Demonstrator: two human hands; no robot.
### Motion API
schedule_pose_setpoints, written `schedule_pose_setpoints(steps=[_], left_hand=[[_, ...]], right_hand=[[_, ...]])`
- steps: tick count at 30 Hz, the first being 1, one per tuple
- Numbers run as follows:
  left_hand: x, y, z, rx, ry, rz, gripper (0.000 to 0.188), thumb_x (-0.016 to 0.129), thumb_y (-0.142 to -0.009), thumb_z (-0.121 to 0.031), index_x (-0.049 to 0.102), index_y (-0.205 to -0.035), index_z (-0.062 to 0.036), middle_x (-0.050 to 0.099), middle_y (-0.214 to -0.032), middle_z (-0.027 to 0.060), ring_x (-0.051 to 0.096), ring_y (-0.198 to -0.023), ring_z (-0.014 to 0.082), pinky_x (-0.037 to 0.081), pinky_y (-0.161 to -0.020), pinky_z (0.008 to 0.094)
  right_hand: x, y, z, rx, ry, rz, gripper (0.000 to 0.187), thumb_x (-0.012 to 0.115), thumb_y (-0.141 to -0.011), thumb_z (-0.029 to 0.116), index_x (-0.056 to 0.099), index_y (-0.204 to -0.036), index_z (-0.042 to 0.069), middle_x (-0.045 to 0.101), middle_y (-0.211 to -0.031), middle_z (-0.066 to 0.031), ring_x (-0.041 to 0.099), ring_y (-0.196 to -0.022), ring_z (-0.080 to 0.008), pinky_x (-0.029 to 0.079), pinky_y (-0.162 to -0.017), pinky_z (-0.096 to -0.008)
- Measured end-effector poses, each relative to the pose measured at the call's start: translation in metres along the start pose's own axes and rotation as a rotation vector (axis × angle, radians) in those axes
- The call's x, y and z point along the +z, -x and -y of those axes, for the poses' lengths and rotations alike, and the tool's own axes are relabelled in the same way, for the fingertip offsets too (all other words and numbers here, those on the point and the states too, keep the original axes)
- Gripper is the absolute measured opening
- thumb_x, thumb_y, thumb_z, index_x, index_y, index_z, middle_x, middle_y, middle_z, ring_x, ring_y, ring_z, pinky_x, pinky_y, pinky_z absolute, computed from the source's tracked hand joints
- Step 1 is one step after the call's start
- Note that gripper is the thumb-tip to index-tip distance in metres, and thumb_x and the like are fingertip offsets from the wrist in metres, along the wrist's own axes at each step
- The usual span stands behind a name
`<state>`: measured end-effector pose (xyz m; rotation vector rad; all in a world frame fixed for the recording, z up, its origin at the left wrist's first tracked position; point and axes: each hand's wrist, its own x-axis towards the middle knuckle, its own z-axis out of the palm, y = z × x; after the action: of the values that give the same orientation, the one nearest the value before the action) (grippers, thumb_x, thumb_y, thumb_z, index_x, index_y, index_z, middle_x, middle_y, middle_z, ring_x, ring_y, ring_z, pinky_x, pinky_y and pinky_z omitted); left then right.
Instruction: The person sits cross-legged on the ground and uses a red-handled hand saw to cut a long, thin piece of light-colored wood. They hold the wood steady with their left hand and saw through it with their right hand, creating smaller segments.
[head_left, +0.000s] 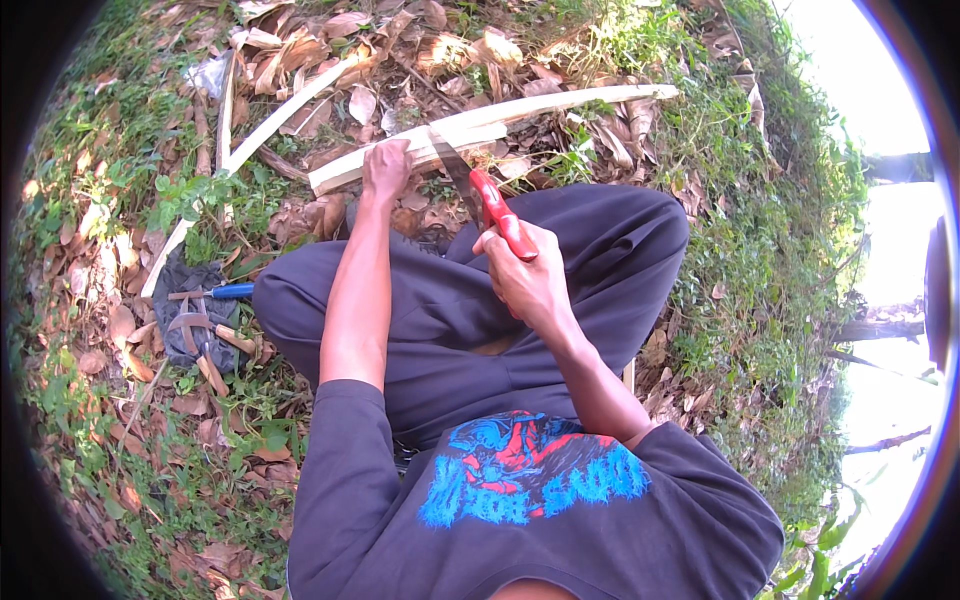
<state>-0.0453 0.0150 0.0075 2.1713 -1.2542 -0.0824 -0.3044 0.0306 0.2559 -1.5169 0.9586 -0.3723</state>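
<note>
My left hand [386, 170] is closed around pale, peeled wood strips near their left end, pressing them down in front of my crossed legs. One long strip [570, 100] curves away to the right. A shorter strip [470, 139] lies along its near side. In my right hand [527, 272] is a handsaw with a red handle [507, 222], fingers wrapped around the grip. Its saw blade [456, 168] points up and to the left, with the tip over the strips just right of my left hand. Whether the teeth touch the wood I cannot tell.
To the left, a dark cloth [180, 345] carries a blue-handled tool [232, 291], a curved blade [190, 321] and wooden handles [212, 376]. Another pale strip [285, 115] lies beyond them, near clear plastic [208, 76]. Dry leaves [335, 25] and grass cover the ground around me.
</note>
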Motion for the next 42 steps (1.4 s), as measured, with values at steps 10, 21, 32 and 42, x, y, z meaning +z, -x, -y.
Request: schedule_pose_setpoints(steps=[10,21,32,42], left_hand=[[-0.007,-0.004,-0.011,-0.010,0.033,0.001,0.027,0.061,-0.085,-0.017,0.073,-0.103,-0.0007,0.071,-0.095,0.0221,0.069,-0.085,0.0381,0.057,-0.080,0.0461],[-0.012,-0.027,0.011,-0.083,0.159,-0.102,0.033,0.062,-0.090,-0.023,0.070,-0.108,0.0033,0.069,-0.103,0.0251,0.066,-0.098,0.0415,0.051,-0.089,0.0452],[0.005,-0.105,0.011,-0.139,0.064,0.386,0.040,0.065,-0.083,-0.028,0.071,-0.116,-0.0067,0.072,-0.107,0.0181,0.070,-0.102,0.0316,0.053,-0.091,0.0381],[0.053,-0.144,-0.006,-0.139,0.259,0.792,0.032,0.075,-0.082,-0.014,0.072,-0.111,-0.0005,0.075,-0.092,0.0062,0.064,-0.081,0.0112,0.050,-0.078,0.0291]], right_hand=[[-0.004,0.003,-0.006,0.056,-0.115,0.004,0.018,0.056,-0.091,0.010,0.065,-0.082,-0.003,0.053,-0.058,-0.0004,0.048,-0.051,-0.0066,0.040,-0.050,-0.0267],[-0.041,0.023,0.033,0.025,-0.398,0.033,0.015,0.056,-0.095,0.008,0.060,-0.088,-0.004,0.044,-0.053,0.0036,0.037,-0.041,-0.0028,0.030,-0.039,-0.0203],[-0.170,0.004,0.022,-0.354,-0.646,-0.141,0.018,0.052,-0.097,0.006,0.056,-0.089,-0.009,0.039,-0.050,0.0031,0.032,-0.037,-0.0037,0.028,-0.035,-0.0205],[-0.215,-0.064,-0.044,-0.256,-0.709,-0.226,0.013,0.060,-0.092,0.008,0.063,-0.089,-0.004,0.051,-0.055,0.0026,0.044,-0.043,-0.0039,0.033,-0.042,-0.0210]])
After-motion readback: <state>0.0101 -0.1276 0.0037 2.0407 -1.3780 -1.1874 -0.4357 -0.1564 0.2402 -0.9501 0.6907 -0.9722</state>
